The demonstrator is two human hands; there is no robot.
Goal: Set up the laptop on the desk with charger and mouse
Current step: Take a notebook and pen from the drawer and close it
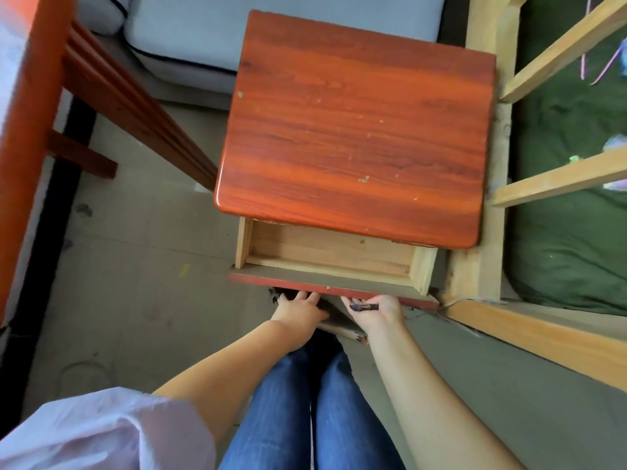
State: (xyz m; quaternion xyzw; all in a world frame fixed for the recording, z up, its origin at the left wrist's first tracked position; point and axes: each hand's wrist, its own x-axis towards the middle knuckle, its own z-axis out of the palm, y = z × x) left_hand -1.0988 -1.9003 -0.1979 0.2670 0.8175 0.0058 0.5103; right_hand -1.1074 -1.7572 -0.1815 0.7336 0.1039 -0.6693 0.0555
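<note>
Seen from above: grey concrete floor (135,259) across the whole scene, stained in places. At far left, an orange-red wooden bed frame (101,106) running from near left toward the middle, with a dark strip along its base. At right, a pale raw-wood frame (481,273) with slats, around green bedding (570,232). At far centre, a light blue-grey cushion (237,32) with dark piping, lying just behind the desk. In the middle, a small red-brown lacquered desk (356,130), top bare, with small chips in the finish, pressed close against the pale frame on its right. Under its near edge, a drawer (329,256) pulled partly out, pale wood inside, nothing visible in the open part, red front panel toward the person. Laptop, charger and mouse not on the desk and not identifiable anywhere in view. Below the drawer front, a dark, partly hidden object between the hands, too obscured to name. Near bottom, blue jeans (305,418) and a pale lilac sleeve (101,432) at near left. Left hand (298,308) reaching under the drawer front, fingers spread fairly wide, fingertips hidden; whether holding anything, cannot tell. Right hand (376,308) against the lower edge of the drawer front, fingers curled upward, dark blue marks on them; grip cannot be told.
</note>
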